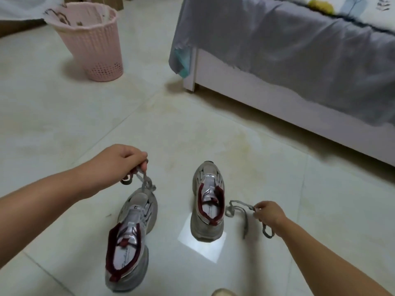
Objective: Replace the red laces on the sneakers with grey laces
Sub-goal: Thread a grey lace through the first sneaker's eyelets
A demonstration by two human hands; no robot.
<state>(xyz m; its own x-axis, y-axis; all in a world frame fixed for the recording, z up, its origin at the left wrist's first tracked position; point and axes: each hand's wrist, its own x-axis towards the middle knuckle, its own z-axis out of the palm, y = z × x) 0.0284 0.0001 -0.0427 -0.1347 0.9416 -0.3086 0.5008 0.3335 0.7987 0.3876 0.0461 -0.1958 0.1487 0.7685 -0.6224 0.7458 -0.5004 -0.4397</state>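
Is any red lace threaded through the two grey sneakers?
No, both grey sneakers show bare eyelets, and each hand holds a grey lace.

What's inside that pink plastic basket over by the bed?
The pink plastic basket shows only brownish smears on its inner wall near the rim. Its lower inside and bottom are hidden by its own near wall, so any contents cannot be seen.

Pink basket (89, 41), grey-draped bed (299, 60)

Two bare forearms, no sleeves, no jewellery
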